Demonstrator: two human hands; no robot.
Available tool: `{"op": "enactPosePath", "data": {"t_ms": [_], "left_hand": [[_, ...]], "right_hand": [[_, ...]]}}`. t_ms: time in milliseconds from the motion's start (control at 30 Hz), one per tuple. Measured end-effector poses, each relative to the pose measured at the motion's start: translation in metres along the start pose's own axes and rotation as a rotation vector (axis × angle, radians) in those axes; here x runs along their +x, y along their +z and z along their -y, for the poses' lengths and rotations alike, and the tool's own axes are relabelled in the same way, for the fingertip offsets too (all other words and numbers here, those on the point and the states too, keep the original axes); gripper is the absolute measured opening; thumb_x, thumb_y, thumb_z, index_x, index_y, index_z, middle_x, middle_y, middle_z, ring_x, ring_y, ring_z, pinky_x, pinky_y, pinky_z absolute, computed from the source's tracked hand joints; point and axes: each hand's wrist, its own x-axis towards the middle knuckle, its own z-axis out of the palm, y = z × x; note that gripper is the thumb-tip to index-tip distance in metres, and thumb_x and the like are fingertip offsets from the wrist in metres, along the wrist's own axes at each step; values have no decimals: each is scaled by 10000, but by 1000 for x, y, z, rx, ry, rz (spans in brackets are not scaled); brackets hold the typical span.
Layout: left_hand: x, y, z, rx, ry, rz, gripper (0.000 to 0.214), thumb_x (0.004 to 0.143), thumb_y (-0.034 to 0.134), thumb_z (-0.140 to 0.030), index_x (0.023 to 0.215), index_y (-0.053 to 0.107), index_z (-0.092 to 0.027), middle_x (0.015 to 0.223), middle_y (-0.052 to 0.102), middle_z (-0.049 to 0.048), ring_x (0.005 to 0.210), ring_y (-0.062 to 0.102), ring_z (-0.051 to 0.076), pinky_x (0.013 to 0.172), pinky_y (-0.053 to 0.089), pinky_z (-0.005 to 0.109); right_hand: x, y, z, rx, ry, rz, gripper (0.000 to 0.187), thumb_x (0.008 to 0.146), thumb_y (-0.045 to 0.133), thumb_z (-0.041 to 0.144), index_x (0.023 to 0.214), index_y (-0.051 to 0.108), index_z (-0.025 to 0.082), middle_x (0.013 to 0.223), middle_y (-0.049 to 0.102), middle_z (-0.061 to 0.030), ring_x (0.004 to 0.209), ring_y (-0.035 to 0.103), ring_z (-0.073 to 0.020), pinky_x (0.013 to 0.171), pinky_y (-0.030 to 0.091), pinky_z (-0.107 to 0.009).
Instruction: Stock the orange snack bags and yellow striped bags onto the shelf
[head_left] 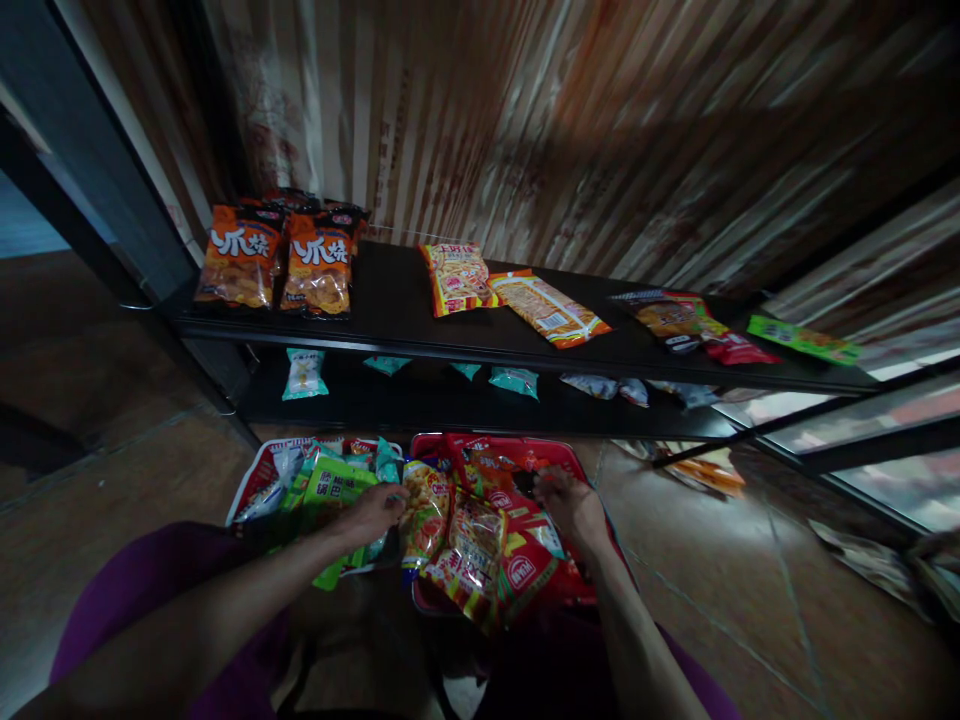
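While in head view left hand (pixel 375 511) curls at the yellow bag (pixel 426 512) in the red basket (pixel 559 452), right hand (pixel 576 508) curls over its right side; can't tell if either pinches anything. Other bags (pixel 472 545) overhang the rim, so a tug could spill some.

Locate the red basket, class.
In the head view, the red basket is low centre, before the shelves, right of the white-rimmed basket, with the right hand over it.

The front orange bags (pixel 319 275) read "爪烧", a yellow-red packet (pixel 457 280) "上好佳", and a green packet (pixel 330 488) "锅巴".
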Motion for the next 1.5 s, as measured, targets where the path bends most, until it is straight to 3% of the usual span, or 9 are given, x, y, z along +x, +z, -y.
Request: {"op": "enactPosePath", "data": {"t_ms": [200, 400, 533, 700, 800, 900, 1000, 1300, 1500], "left_hand": [[3, -11, -15, -707, -226, -48, 354, 768, 616, -415, 962, 572, -123, 1141, 610, 176, 975, 627, 262, 806, 523, 371], [-7, -29, -43, -1048, -254, 347, 530, 820, 528, -540, 1139, 554, -117, 1087, 661, 158, 1018, 639, 286, 867, 506, 416], [-12, -32, -54, -1036, -199, 273, 364, 812, 614, -386, 1051, 622, -112, 1004, 703, 121, 952, 667, 229, 853, 515, 329], [-8, -28, -51, -1108, -72, 148, 277, 796, 641, -247, 1039, 637, -115, 1014, 703, 104, 981, 653, 209, 871, 505, 303], [-10, -22, -47, -1112, -17, 111, 350, 763, 682, -262, 1088, 613, -150, 1083, 680, 104, 1028, 630, 230, 812, 520, 317], [-16, -19, -43, -1036, -34, 134, 531, 668, 767, -250, 1159, 572, -200, 1152, 649, 98, 1056, 611, 249, 763, 519, 324], [-21, -18, -36, -940, -56, 170, 672, 591, 818, -251, 1203, 541, -224, 1178, 632, 92, 1042, 613, 237, 793, 500, 332], [-26, -16, -20, -667, 3, 258, 538, 702, 711, -488, 1125, 585, -181, 1187, 631, 115, 1088, 591, 239, 914, 448, 359], [-20, -27, -38, -670, 78, -3, 563, 677, 706, -537, 1113, 597, -197, 1213, 617, 104, 1101, 570, 251, 824, 476, 323]], "right_hand": [[-6, -35, 58, 447, -206, 106, 269, 789, 552, 459, 835, 659, 216, 847, 694, -44, 820, 640, -194, 768, 493, -293], [-4, -46, 108, 625, -238, 340, 253, 780, 599, 464, 779, 661, 219, 749, 632, -12, 714, 569, -157, 669, 461, -257], [4, -42, 120, 768, -189, 387, 249, 727, 670, 466, 786, 691, 224, 786, 658, -18, 755, 588, -174, 718, 469, -283], [5, -17, 134, 1224, 41, 291, 493, 728, 672, 516, 1161, 601, 292, 1148, 656, -34, 1076, 585, -204, 908, 457, -335], [0, 2, 146, 1407, 201, 346, 493, 642, 756, 501, 1067, 642, 279, 1040, 705, -26, 1016, 627, -220, 883, 486, -364], [-5, 17, 155, 1440, 288, 311, 372, 580, 804, 475, 809, 682, 209, 880, 735, -47, 933, 660, -252, 837, 513, -383], [-6, 23, 158, 1458, 353, 257, 369, 579, 801, 482, 768, 679, 190, 803, 740, -47, 844, 684, -244, 784, 528, -374], [-11, 33, 162, 1342, 466, 328, 342, 583, 803, 464, 753, 658, 206, 695, 735, -3, 632, 684, -186, 600, 528, -288], [-20, 38, 174, 1274, 394, 506, 368, 606, 785, 477, 816, 651, 206, 731, 735, -20, 655, 692, -223, 607, 548, -334]]}}
